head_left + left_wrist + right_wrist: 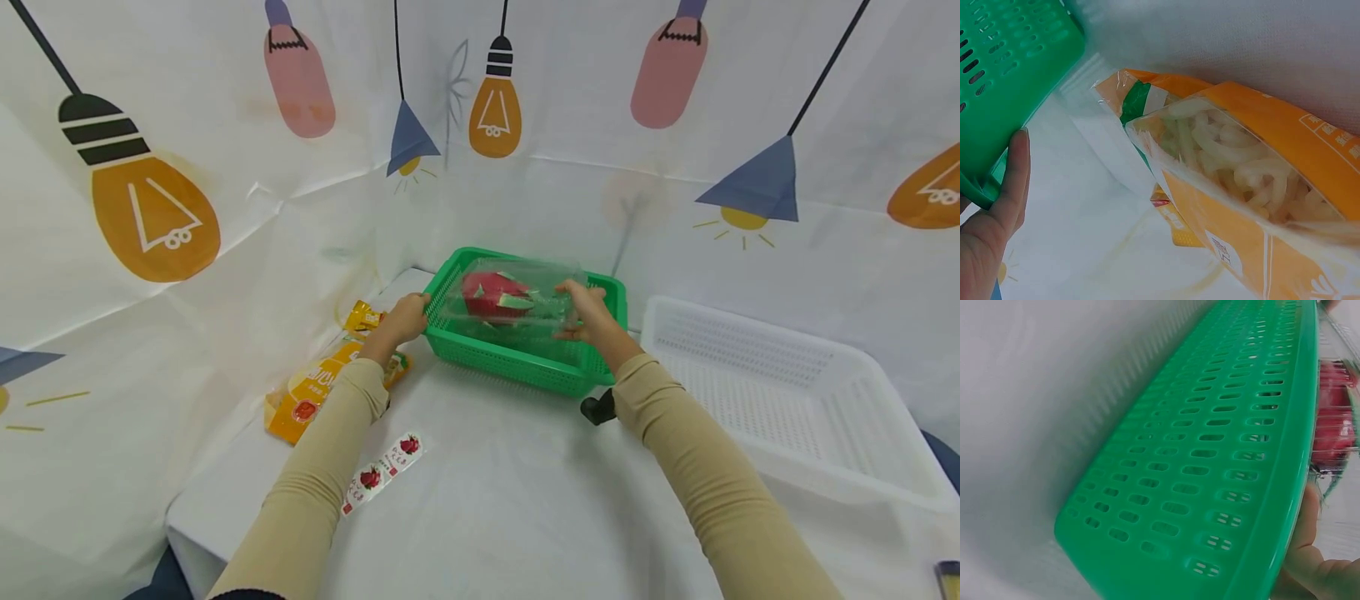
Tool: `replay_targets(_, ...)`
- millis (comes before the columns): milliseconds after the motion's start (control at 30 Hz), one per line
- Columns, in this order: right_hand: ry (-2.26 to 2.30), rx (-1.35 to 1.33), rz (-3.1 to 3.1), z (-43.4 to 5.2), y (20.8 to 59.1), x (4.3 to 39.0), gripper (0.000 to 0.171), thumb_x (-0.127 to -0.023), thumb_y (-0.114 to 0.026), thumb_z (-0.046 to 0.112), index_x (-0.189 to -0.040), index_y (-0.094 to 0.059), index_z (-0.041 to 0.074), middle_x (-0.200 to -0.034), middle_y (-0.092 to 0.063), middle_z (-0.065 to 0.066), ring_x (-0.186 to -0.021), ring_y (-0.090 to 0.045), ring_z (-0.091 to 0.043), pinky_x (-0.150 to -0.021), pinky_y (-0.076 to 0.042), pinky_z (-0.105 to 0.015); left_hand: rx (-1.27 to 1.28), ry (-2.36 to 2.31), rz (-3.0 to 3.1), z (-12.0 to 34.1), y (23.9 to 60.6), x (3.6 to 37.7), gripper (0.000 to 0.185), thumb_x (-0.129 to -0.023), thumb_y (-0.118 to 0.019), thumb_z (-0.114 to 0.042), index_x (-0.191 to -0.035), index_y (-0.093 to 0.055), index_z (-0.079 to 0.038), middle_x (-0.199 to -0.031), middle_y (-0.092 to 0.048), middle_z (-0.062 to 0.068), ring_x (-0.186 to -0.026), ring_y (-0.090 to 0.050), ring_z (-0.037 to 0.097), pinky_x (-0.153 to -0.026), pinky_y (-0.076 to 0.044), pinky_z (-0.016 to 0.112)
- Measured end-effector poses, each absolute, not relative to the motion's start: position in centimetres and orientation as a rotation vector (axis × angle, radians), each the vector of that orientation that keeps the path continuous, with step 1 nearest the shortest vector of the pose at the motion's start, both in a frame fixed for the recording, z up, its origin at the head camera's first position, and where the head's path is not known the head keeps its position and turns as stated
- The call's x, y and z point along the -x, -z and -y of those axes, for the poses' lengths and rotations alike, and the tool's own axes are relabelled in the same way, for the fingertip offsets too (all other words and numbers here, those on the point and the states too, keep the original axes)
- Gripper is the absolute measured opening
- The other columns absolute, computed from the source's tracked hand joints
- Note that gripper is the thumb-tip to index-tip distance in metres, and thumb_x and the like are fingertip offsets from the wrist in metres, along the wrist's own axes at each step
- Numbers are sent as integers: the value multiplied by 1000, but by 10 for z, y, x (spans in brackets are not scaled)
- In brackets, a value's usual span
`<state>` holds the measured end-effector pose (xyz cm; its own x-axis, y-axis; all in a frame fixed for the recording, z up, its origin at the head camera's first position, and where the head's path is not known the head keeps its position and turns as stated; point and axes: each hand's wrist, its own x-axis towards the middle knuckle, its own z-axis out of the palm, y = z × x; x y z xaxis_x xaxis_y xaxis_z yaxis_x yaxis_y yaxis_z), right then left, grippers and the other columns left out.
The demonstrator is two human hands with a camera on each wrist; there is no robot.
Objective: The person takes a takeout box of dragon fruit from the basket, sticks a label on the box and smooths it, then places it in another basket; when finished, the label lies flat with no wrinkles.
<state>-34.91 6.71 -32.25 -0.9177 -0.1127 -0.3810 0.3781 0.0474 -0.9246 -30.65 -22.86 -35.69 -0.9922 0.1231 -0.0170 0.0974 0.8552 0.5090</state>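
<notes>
A red dragon fruit point(495, 295) with green scales shows through a clear plastic box point(551, 273) at the green perforated basket point(510, 360). My right hand point(588, 317) holds the right end of this box, thumb and fingers spread about its edge. At the basket's left end, my left hand point(405, 318) grips the rim. The left wrist view shows its fingers point(1017, 178) along the outer green wall, with the thumb mostly hidden. In the right wrist view the right fingers point(1307, 519) appear behind the basket's rim, just below the fruit.
Left of the basket lie an orange bag point(311, 387) with pale curved pieces inside and a small yellow packet point(363, 317). A strip of dragon fruit stickers point(382, 472) lies in front. A black object point(597, 407) sits by the basket; a white basket point(795, 417) stands right.
</notes>
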Motion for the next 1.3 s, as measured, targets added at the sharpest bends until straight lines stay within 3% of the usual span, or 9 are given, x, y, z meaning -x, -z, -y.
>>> replay_targets(267, 1970, -291, -1961, -69, 321, 347, 96, -91, -53, 30, -146, 25, 23, -151, 11, -16, -120, -33, -48, -87, -49, -45, -148, -823, -2977, 228, 356, 305, 44, -97, -35, 5, -140, -28, 15, -143, -31, 31, -132, -31, 37, -104, -32, 44)
replay_targets(600, 2023, -260, -1921, -72, 320, 344, 96, -90, -54, 29, -146, 24, 22, -151, 12, -15, -123, -29, -47, -86, -49, -47, -150, -830, -2978, 229, 358, 306, 46, -96, -34, 6, -141, -27, 14, -144, -29, 31, -134, -27, 38, -107, -28, 44)
replay_targets(933, 2049, -279, -1896, -75, 318, 338, 97, -90, -54, 30, -146, 24, 22, -151, 12, -14, -106, -36, -41, -86, -50, -46, -128, -842, -2962, 229, 362, 309, 46, -96, -35, 6, -141, -27, 14, -144, -30, 31, -133, -30, 36, -105, -31, 44)
replay_targets(1300, 2075, -301, -1885, -78, 316, 332, 90, -90, -54, 32, -148, 15, 21, -149, 7, -20, -103, -39, -40, -82, -52, -45, -120, -830, -2958, 227, 359, 308, 47, -96, -35, 6, -141, -26, 14, -145, -29, 31, -134, -29, 37, -106, -30, 44)
